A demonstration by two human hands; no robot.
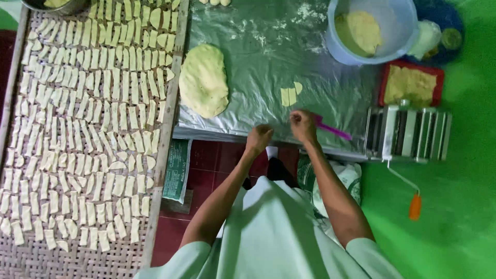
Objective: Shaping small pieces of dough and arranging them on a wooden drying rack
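Largest, on the left: a woven bamboo tray [170, 111], covered nearly edge to edge with rows of small pale dough strips [85, 129]; a metal bowl [54, 5] at its top corner.

Next to it: a plastic-covered work surface [268, 57], dusted with flour, spread flat beside the tray. Lying on it near the tray edge, a flattened oval sheet of yellow dough [203, 80]. Toward the middle, a few cut dough pieces [290, 94] set side by side, just beyond the hands.

Upper right: a pale blue plastic tub [398, 31] with a lump of dough inside. Below it, a red rectangular tray [386, 82] filled with crumbly yellow mixture. Beneath that, a metal hand-crank pasta roller [408, 134], its crank ending in an orange handle [415, 206], hanging over the green floor [465, 206].

At the near edge of the plastic: left hand [258, 138] and right hand [303, 125], close together yet apart, both curled with fingers pinched. Right hand closed on a pink-handled cutter [333, 130], the handle sticking out to the right. Left hand bunched at the sheet's edge; whether anything sits between its fingers, impossible to tell.
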